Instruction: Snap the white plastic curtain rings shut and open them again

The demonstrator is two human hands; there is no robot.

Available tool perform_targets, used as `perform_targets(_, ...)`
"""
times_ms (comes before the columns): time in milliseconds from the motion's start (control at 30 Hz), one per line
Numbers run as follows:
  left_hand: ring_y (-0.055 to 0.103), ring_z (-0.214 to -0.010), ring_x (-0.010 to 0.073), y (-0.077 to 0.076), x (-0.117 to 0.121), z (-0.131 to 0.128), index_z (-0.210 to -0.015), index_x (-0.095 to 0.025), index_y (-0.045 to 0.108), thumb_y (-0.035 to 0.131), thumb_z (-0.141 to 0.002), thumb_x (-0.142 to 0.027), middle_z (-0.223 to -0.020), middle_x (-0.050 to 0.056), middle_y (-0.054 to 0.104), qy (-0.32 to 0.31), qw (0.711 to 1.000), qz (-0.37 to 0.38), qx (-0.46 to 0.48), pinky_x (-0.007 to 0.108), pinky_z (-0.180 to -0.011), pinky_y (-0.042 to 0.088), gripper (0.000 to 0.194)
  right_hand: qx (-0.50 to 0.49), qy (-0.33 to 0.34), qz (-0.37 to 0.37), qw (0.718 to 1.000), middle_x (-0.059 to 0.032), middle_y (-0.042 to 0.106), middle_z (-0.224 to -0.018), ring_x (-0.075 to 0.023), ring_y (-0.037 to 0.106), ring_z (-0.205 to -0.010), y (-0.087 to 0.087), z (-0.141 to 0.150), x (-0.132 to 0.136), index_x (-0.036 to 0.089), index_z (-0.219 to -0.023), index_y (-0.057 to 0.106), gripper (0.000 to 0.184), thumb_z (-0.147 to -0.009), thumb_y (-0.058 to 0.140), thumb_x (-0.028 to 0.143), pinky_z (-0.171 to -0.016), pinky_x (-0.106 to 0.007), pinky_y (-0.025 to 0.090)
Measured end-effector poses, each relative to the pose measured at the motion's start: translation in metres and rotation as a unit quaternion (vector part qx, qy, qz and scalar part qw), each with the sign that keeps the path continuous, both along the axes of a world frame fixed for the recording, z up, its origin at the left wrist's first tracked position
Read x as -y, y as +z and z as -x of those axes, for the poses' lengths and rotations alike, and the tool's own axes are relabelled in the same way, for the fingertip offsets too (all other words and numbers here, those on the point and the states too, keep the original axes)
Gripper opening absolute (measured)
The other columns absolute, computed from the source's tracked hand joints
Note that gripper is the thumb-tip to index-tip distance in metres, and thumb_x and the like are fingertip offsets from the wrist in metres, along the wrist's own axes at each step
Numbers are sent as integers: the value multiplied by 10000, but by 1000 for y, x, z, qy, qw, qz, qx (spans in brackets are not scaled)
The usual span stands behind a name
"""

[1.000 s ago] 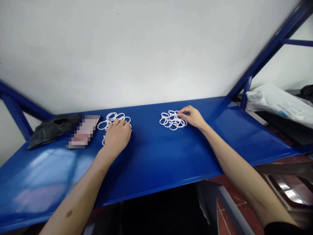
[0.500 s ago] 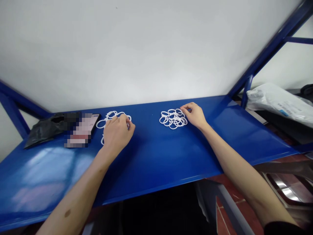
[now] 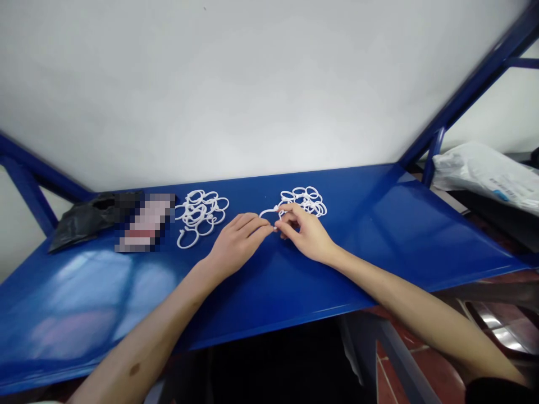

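Over the middle of the blue tabletop, my left hand (image 3: 239,241) and my right hand (image 3: 308,234) meet around one white plastic ring (image 3: 266,212) that looks like a shower curtain ring. The left fingertips pinch its left and near side. My right thumb and fingers grip it at the other side, close to its small knob. Part of the ring is hidden behind the fingers. A pile of similar white rings (image 3: 197,215) lies to the left, with an unfastened one at its near edge. Just behind my right hand is a second pile of white rings (image 3: 315,207), partly covered by it.
A blue metal table (image 3: 269,292) stands against a pale wall. At its left lie a phone (image 3: 145,221), blurred out, and a black plastic bag (image 3: 84,221). Beyond the right frame bar sits a white plastic package (image 3: 484,171). A grey chair-like frame (image 3: 400,348) is below the front edge.
My left hand has left the left pile and moved right with a ring. My right hand has come left and nearer from the right pile, and both now hold that ring.
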State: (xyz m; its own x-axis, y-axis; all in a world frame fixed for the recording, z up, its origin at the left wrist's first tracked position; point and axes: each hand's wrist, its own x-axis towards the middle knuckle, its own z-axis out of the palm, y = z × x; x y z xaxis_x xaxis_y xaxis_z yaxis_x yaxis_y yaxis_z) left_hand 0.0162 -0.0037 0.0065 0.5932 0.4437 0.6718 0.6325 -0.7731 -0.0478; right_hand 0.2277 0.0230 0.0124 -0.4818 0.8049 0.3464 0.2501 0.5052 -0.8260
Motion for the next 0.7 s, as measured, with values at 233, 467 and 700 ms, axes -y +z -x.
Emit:
perform_targets(233,669,-822,145,1,8,-5,-1231,-205,555,586,-981,-369,-1134,96,657,82,979,66,177,275,-701,572,301,-3,-8,-68,998,14,683,-749,-120,634,-650,1,-5,-1,214,-927,584,92,-971,567,293,-651,-255,506)
perform_targets(467,617,-557,96,5,7,-9,-921,-206,655,495,-1019,-368,-684,-36,678,54,931,304,192,199,-562,487,248,68,-33,-170,982,-26,717,-822,-129,642,-692,-4,-6,-1,194,-925,659,169,-1004,542,285,-653,-258,499)
perform_targets(700,635,-540,111,-2,6,-9,-956,-215,687,491,-1004,-280,-630,-42,668,66,926,319,190,208,-567,496,212,130,-23,-280,951,-72,693,-827,-162,628,-761,-12,-5,5,157,-968,706,297,-1056,474,320,-713,-296,521)
